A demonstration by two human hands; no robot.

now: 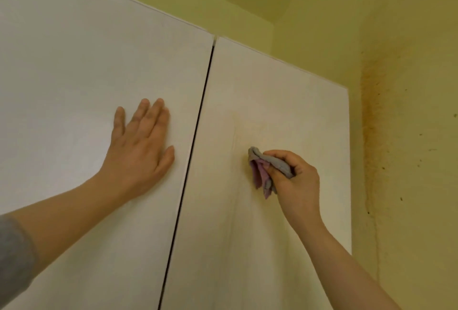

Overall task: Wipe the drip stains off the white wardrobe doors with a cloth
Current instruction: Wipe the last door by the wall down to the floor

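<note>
Wiping: we have the right hand up on the right door, fingers and thumb curled tight round a bunched cloth, the wad pushed against the panel.
Cloth: grey outside, pink in the folds. It touches the right door about mid-width, just below and right of the stain. Bunched small, we reckon, so the pressure lands on one spot.
Stain: a faint yellowish patch with a thin streak running down from it. It is pale, and we cannot trace its full run.
Left hand: the left hand lies flat on the left door, fingers straight and close together, thumb out, holding nothing. It sits just beside the gap. We read it as a brace that steadies the high reach and stops that door moving.
Gap: a dark line between the doors; both look closed.
Left door: no marks that we can make out.
Wall: a brownish streak runs down beside the right door. It is not part of our job.
Progress: partway, in our judgement, with yellow showing above the cloth.
Next: likely a stroke up into the patch, then down along the streak, with firm pressure.
Risk: smearing the yellow wider across the white.
</note>
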